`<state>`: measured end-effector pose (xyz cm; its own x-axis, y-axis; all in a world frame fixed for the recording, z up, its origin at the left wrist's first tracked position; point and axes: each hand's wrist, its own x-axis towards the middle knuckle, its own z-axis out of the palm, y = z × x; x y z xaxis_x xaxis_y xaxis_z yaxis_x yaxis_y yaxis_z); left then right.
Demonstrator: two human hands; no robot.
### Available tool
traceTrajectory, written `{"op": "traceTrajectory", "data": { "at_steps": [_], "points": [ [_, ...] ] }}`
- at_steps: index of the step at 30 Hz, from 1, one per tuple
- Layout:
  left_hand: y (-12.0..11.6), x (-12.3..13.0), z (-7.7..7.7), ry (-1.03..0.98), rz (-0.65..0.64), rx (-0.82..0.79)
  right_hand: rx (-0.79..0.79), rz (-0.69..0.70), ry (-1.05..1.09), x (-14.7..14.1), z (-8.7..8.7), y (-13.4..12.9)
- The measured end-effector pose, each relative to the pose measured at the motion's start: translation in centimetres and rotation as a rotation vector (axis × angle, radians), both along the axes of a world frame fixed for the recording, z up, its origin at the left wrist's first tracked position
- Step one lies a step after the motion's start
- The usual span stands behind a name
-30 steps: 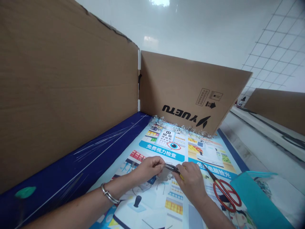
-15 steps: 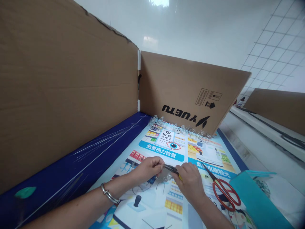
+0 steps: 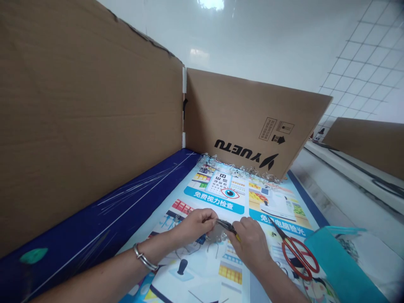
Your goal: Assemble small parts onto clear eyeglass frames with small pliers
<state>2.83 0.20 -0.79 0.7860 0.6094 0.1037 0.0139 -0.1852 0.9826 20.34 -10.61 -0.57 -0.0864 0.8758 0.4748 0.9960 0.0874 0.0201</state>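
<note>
My right hand is closed around the handles of small pliers with dark jaws and some yellow on the grips. The jaws point left, up to the fingertips of my left hand. That hand is pinched together, and what it holds is too small to make out. Clear, wiry bits show just below the pliers, over the printed sheet. Red-handled scissors lie to the right of my right hand, with their blades toward the upper left.
Tall cardboard panels stand at the left and back. Clear wiry pieces line the foot of the back panel. At the right lies a teal box beside a clear bag.
The pliers and the fingers of my right hand have shifted very slightly. My left hand keeps its pinch in nearly the same spot.
</note>
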Motion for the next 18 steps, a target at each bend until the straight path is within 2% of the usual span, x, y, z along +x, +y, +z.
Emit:
{"op": "traceTrajectory", "data": {
  "at_steps": [18],
  "points": [
    [-0.20,-0.03,0.42,0.012,0.028,-0.024,0.010,-0.018,0.005,-0.73,0.12,-0.16]
  ]
}}
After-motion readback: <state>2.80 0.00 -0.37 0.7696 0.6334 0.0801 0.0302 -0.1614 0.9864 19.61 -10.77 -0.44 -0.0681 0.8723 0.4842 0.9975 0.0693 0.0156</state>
